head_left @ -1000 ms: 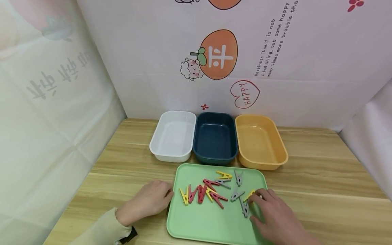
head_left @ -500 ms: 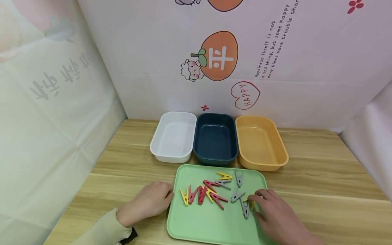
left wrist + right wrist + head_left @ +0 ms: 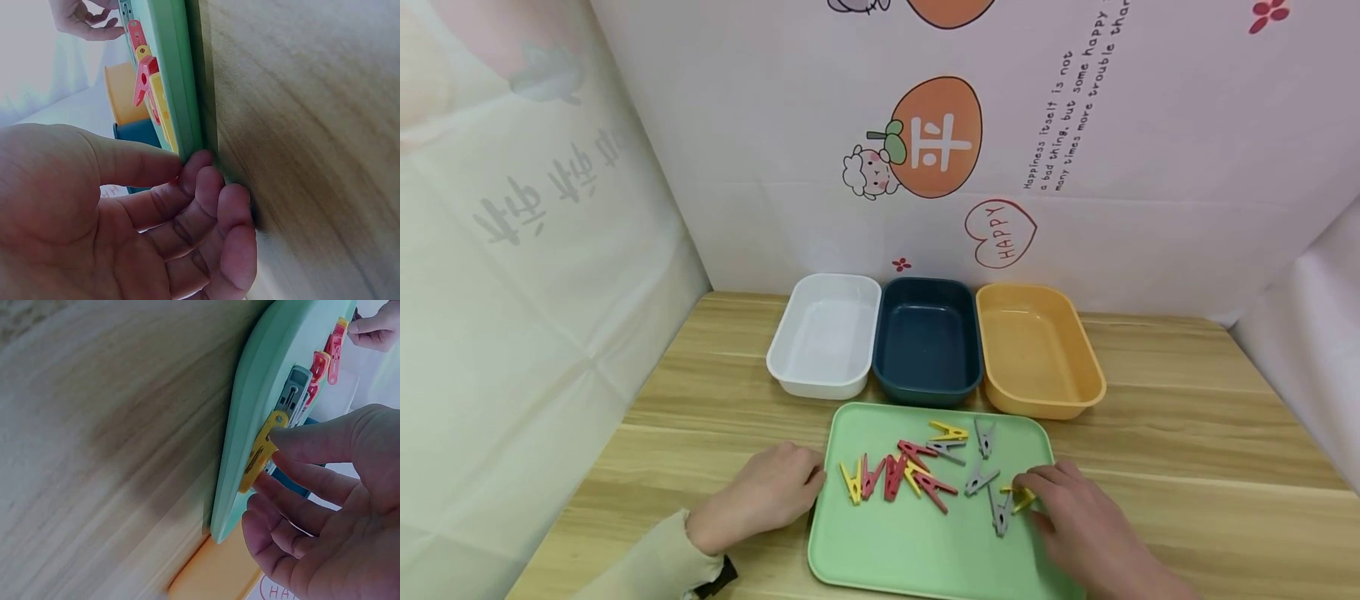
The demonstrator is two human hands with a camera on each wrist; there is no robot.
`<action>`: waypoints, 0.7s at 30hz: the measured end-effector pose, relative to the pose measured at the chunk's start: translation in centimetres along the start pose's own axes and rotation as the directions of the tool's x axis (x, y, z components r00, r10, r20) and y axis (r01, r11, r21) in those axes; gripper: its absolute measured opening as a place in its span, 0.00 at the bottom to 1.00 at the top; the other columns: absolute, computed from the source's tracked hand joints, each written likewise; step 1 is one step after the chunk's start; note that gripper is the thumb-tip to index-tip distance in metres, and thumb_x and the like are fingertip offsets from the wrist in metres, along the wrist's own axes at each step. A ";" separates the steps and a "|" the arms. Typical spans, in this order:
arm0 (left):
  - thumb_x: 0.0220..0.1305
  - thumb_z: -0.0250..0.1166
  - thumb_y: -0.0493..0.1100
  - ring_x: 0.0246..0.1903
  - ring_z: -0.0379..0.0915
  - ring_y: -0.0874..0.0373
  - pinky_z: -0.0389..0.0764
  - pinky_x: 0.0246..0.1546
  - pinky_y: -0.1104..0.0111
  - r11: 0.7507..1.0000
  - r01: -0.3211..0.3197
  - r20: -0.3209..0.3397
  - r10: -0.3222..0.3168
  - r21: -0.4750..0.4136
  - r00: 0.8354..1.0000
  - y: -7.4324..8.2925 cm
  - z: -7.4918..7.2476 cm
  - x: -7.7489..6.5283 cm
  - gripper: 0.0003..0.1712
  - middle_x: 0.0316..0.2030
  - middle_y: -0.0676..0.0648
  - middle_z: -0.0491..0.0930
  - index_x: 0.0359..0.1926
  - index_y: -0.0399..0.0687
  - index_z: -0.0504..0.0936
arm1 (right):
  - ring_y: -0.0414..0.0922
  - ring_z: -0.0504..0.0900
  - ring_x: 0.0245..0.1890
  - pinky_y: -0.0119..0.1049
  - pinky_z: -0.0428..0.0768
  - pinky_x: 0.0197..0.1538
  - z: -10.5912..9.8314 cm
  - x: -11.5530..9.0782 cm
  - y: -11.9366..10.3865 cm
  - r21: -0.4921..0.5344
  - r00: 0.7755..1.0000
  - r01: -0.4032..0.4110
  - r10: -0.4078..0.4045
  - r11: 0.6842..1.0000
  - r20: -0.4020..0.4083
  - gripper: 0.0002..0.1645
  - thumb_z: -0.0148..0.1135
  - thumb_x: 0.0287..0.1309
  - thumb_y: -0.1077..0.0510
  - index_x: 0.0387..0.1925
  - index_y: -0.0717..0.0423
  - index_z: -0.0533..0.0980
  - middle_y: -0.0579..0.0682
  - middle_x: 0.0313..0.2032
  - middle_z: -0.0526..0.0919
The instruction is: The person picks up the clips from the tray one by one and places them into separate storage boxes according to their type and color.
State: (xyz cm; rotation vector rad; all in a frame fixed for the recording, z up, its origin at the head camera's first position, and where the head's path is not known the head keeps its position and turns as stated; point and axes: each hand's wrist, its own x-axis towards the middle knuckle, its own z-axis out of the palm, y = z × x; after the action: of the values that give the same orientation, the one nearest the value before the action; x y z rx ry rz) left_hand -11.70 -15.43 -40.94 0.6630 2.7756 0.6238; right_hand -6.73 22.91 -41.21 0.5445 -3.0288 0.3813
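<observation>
My left hand (image 3: 767, 490) pinches the left edge of a light green tray (image 3: 895, 550), thumb at the rim and fingers curled under it in the left wrist view. Over the tray's right side, my right hand (image 3: 1081, 523) pinches a yellow clothespin (image 3: 257, 461) between thumb and fingers. Just left of that one lies a grey clothespin (image 3: 1001, 517), with another grey clothespin (image 3: 981, 480) beyond it. Red clothespins (image 3: 894, 477) and yellow ones overlap in a loose cluster at the tray's middle and left. A yellow clothespin (image 3: 949, 432) lies near the far edge.
Behind the tray three bins stand side by side: a white bin (image 3: 822, 388), a dark blue bin (image 3: 927, 397) and an orange bin (image 3: 1047, 408). Wood-grain tabletop (image 3: 1187, 433) spreads around them. White printed cloth (image 3: 790, 225) hangs at the back and sides.
My right hand has closed on the yellow clothespin and shifted slightly right, turning the clothespin and drawing it nearer to me. My left hand stays at the tray's edge.
</observation>
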 end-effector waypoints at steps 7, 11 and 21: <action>0.77 0.60 0.40 0.16 0.65 0.63 0.69 0.18 0.66 1.000 0.017 -0.005 -0.017 -0.027 1.000 -0.2 -0.4 0.1 0.22 0.16 0.56 0.69 0.21 0.56 0.74 | 0.42 0.72 0.36 0.43 0.78 0.40 0.0 0.7 0.0 0.037 0.985 -0.123 0.117 0.992 0.127 0.23 0.82 0.54 0.57 0.52 0.50 0.85 0.38 0.34 0.81; 0.77 0.59 0.40 0.16 0.66 0.63 0.70 0.17 0.66 0.996 0.060 -0.064 -0.065 -0.070 0.996 -0.7 -1.8 0.5 0.18 0.17 0.56 0.71 0.26 0.55 0.78 | 0.40 0.71 0.32 0.40 0.76 0.38 0.0 0.8 -0.1 0.069 0.972 -0.159 0.144 0.985 0.186 0.19 0.79 0.60 0.52 0.52 0.47 0.86 0.36 0.28 0.75; 0.74 0.63 0.36 0.21 0.70 0.60 0.74 0.23 0.66 0.980 -0.011 -0.443 -0.080 -0.199 0.893 -4.4 -5.9 2.3 0.06 0.23 0.53 0.77 0.38 0.40 0.84 | 0.42 0.79 0.38 0.45 0.83 0.41 0.1 0.3 0.8 0.001 0.999 0.009 -0.009 1.000 0.051 0.18 0.74 0.52 0.72 0.41 0.48 0.88 0.40 0.37 0.80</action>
State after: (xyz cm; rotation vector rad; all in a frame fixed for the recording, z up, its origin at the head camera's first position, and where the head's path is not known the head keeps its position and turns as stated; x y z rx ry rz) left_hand -17.12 -19.98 -37.99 0.4715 3.0672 1.1585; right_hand -7.28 23.47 -41.47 0.5771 -3.0738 0.3746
